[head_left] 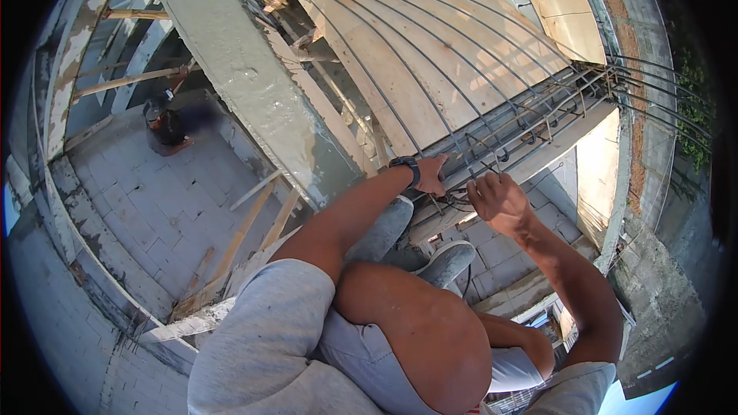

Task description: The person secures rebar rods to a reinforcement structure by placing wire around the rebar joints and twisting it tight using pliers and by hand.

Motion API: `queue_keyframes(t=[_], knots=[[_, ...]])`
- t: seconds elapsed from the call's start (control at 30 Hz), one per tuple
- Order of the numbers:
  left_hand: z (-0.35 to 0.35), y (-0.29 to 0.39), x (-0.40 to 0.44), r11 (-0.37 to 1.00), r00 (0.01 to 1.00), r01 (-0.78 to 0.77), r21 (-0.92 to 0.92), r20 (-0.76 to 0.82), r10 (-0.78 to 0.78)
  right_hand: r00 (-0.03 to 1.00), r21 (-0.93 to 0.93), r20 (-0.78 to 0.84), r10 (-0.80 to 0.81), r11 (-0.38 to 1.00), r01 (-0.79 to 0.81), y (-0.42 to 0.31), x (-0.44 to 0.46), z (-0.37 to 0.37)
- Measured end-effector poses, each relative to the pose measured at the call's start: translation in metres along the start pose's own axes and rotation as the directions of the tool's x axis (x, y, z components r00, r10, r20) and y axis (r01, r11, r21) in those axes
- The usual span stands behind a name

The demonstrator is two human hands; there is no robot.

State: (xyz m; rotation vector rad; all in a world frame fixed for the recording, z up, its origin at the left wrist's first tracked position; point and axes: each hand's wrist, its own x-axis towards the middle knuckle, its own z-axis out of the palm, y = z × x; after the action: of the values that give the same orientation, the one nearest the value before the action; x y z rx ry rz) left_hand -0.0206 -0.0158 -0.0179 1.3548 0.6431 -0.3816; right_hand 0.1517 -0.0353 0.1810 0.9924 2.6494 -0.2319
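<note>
From my station I view one open timber trough (pixel 573 129) in the head view. Contents: steel bars (pixel 530 119) running lengthwise, crossed by bent stirrups (pixel 550 124). Long rods (pixel 470 69) extend over the plywood panel (pixel 403 104) and meet the trough along its near edge.

Left hand (pixel 432 175): positioned at the trough's lower-left end, beside the steel, index finger extended, remaining fingers partly bent; I cannot tell whether it has hold of anything. A dark watch (pixel 405 172) encircles the wrist.

Right hand (pixel 500 201): just right of the left, fingers curled inward near the bar ends; I cannot tell what, if anything, is gripped. Dark thin wire (pixel 459 198) lies between the hands.

Left side: a grey-coated beam (pixel 246 77); beyond, another person (pixel 169 129) is on the block floor (pixel 138 200).
</note>
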Motion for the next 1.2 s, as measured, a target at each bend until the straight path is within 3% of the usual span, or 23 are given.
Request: queue_keyframes(t=[0.13,0.33,0.47,0.57,0.63,0.83,0.93,1.03,1.13,1.2], knots=[[-0.004,0.003,0.011,0.983,0.995,0.076,0.17,0.047,-0.085,0.997,-0.052,0.045,-0.061,0.997,0.063,0.0,0.012,0.002],[-0.001,-0.003,0.017,0.995,0.997,0.065,0.072,0.048,-0.068,0.999,-0.063,0.019,-0.04,0.997,0.041,-0.002,0.003,0.004],[0.005,-0.009,0.022,0.996,0.998,0.025,0.084,0.047,-0.029,0.993,-0.035,0.1,0.059,0.998,-0.056,-0.001,0.003,0.009],[0.001,-0.005,0.018,0.997,0.998,0.043,0.056,0.032,-0.045,0.951,0.044,0.308,0.032,0.998,-0.048,0.01,0.025,0.018],[0.005,-0.02,0.034,0.995,0.994,0.013,0.095,0.105,-0.023,0.882,0.179,0.469,-0.034,0.982,-0.058,0.024,0.059,0.015],[0.006,-0.028,0.041,0.984,0.982,-0.143,0.109,0.14,0.127,0.824,0.169,0.565,0.033,0.973,-0.155,0.026,0.081,0.022],[-0.005,-0.011,0.027,0.993,0.993,-0.047,0.106,0.116,0.034,0.873,0.113,0.484,-0.052,0.994,-0.003,0.024,0.067,0.026],[-0.009,0.006,0.01,0.998,0.996,0.039,0.043,0.079,-0.043,0.966,0.021,0.096,-0.24,0.971,0.239,0.028,0.034,0.026],[-0.01,0.009,0.004,0.999,0.995,0.036,0.037,0.091,-0.039,0.989,-0.129,0.123,-0.083,0.987,0.099,0.014,0.013,0.019],[-0.014,0.011,0.012,0.997,0.997,-0.006,0.077,0.077,0.0,0.944,-0.132,0.324,-0.062,0.985,0.11,0.009,0.029,0.016]])
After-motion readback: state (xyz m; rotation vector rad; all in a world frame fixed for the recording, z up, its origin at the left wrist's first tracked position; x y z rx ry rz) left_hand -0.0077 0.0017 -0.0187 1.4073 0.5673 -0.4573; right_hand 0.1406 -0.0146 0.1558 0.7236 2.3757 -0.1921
